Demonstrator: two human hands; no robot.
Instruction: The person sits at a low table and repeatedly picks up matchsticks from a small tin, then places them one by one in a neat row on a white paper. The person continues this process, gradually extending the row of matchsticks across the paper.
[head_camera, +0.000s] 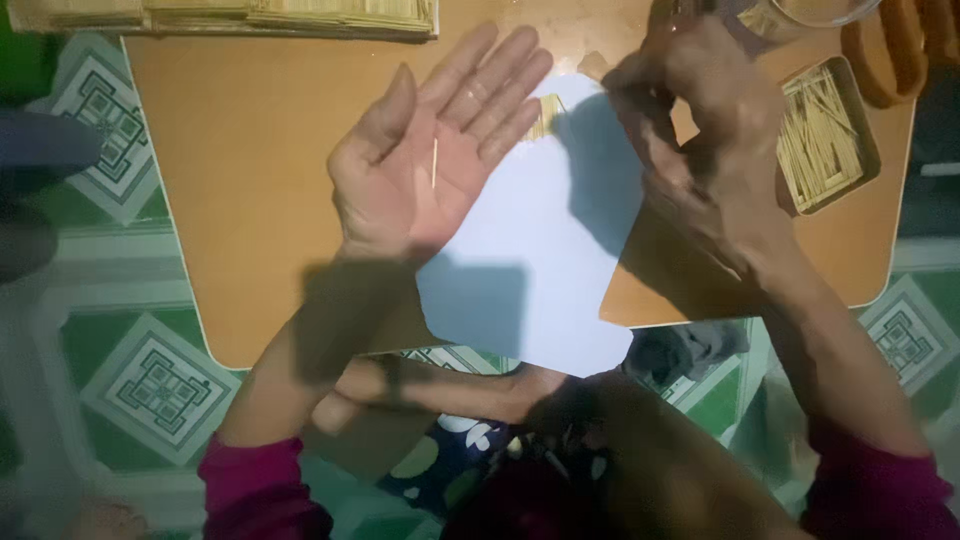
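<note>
Lying flat and fully spread, palm up, the left hand (425, 160) carries one thin toothpick (434, 163) loose across its palm, above the white sheet (540, 270) on the low table (240, 150). The right hand (700, 140) curls with fingertips pinched together; whether it holds anything I cannot tell. A tray of toothpicks (822, 135) sits just beside it.

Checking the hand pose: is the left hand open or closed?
Open. The left hand lies palm up, fingers spread, a thin stick resting loose on the palm.
</note>
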